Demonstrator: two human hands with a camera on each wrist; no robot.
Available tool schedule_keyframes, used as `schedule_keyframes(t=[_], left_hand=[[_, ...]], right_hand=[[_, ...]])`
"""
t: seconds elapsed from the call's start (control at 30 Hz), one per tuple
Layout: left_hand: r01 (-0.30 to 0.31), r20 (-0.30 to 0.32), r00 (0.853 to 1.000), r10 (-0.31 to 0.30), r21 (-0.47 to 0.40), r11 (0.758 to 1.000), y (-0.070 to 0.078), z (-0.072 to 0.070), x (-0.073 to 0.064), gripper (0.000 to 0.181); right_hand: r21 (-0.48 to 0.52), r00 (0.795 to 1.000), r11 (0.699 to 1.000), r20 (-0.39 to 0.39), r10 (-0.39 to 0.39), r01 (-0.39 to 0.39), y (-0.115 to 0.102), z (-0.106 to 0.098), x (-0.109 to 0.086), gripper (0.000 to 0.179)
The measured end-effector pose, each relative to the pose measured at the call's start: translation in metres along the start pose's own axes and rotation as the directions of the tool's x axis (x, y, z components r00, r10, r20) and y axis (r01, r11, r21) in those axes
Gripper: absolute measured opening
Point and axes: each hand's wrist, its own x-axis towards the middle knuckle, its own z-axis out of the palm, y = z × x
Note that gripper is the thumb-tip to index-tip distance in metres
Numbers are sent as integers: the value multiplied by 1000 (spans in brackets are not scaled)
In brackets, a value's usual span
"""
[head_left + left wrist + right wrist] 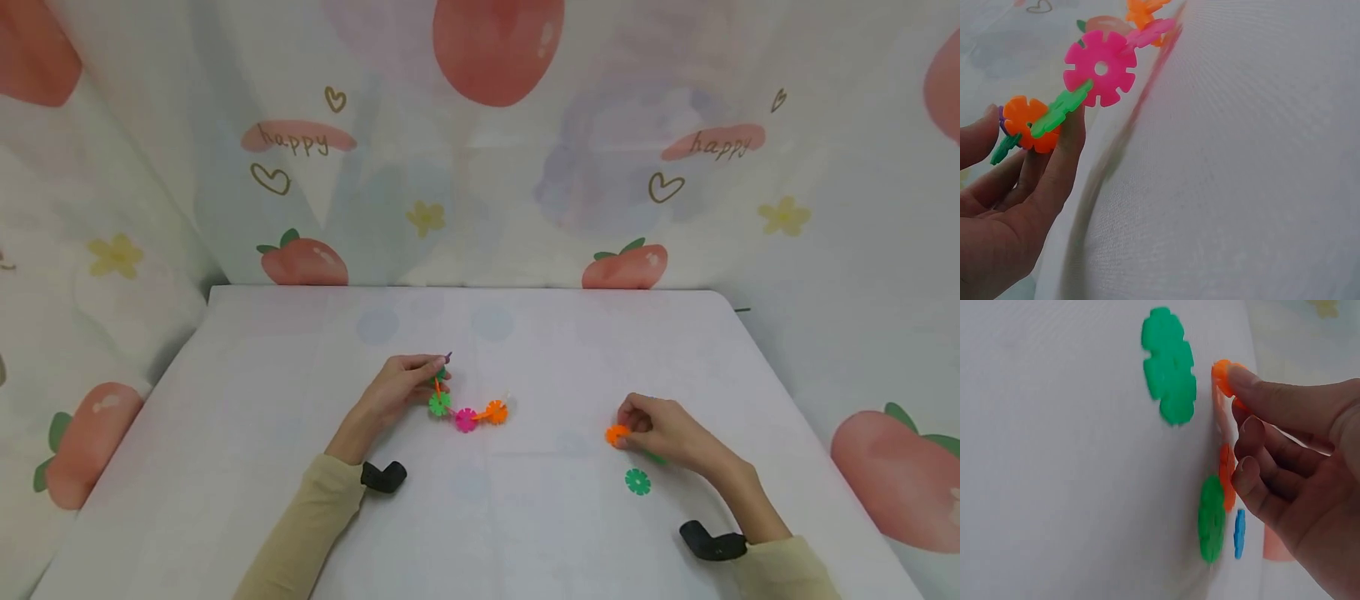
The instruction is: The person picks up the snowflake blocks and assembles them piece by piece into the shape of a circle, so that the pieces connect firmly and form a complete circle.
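Well, tabletop (pixel 525 525): one green snowflake disc (pixel 638 482) lies near the right hand (pixel 667 427), which hides a blue disc (pixel 1239 534) from my head view.
Chain (pixel 466 420): slotted snowflake discs, green, pink, orange, sagging from the left hand (pixel 393 387).
Left fingers (pixel 1066 153): almost closed, pinching its upper end.
Right fingers (pixel 1252 435): curled, pinching an orange disc (pixel 615 435).

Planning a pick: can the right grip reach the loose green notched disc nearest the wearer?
Likely yes: that green notched disc lies uncovered beside the right grip, nothing between. But it pinches an orange notched disc, which probably must be released first.
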Motion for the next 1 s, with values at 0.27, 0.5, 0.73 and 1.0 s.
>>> schedule_keyframes(t=[0.27,0.5,0.73,1.0], left_hand=[[-9,15,1000,8,10,1000,5,1,0,43],[-5,11,1000,5,14,1000,3,2,2,43],[4,-2,1000,-4,12,1000,2,2,1,41],[1,-3,1000,-1,19,1000,1,2,1,40]], right_hand=[[58,997,997,-60,-46,49,-20,11,34,12],[172,988,977,-109,-107,125,-41,16,61,18],[169,979,972,-145,-142,166,-69,24,89,21],[216,969,954,-175,-172,208,-96,38,119,25]])
